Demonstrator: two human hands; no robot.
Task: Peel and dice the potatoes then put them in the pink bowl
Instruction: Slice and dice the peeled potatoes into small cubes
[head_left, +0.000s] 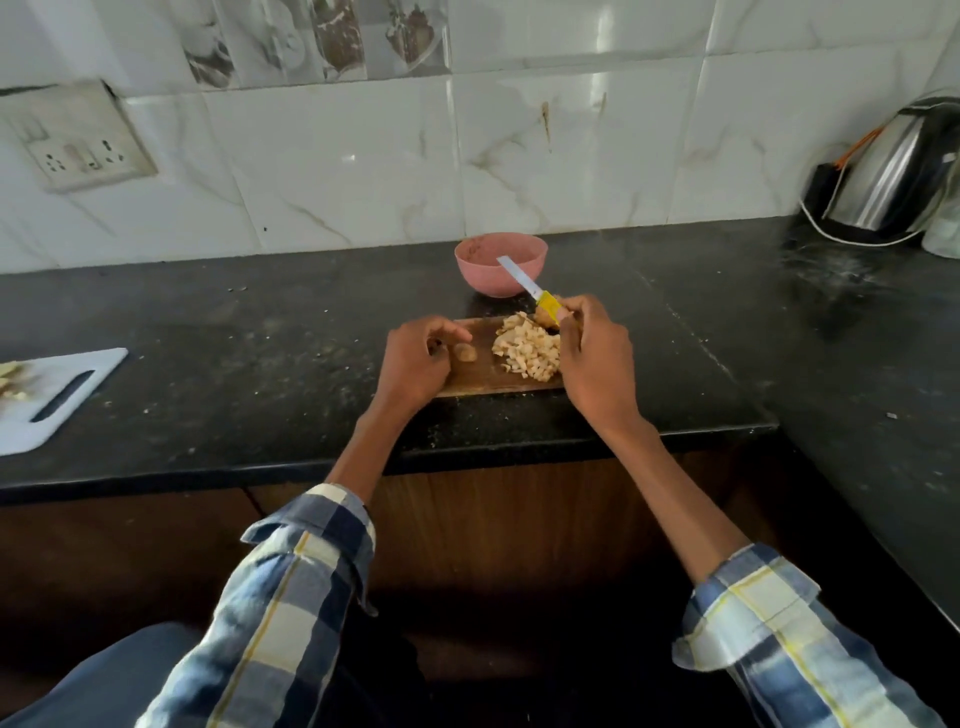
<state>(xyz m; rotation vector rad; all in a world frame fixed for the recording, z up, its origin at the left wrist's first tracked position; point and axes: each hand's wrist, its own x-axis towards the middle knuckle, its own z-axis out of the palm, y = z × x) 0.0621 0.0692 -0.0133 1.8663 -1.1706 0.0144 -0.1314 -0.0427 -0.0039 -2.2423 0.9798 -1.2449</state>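
A wooden cutting board (475, 382) lies on the black counter with a heap of diced potato (527, 349) on its right half. One small potato piece (465, 352) sits apart, to the left of the heap. My right hand (595, 358) grips a knife by its yellow handle (550, 306); the blade (517, 275) points up and left over the pink bowl (500, 264). My left hand (415, 358) rests on the board's left end, fingers curled, fingertips close to the lone piece. Whether the bowl holds anything I cannot tell.
A white plastic cutting board (57, 402) with some scraps lies at the far left. A steel kettle (901, 171) with its cord stands at the back right corner. The counter's front edge (467, 457) runs just below the wooden board. A wall socket (78, 150) is at left.
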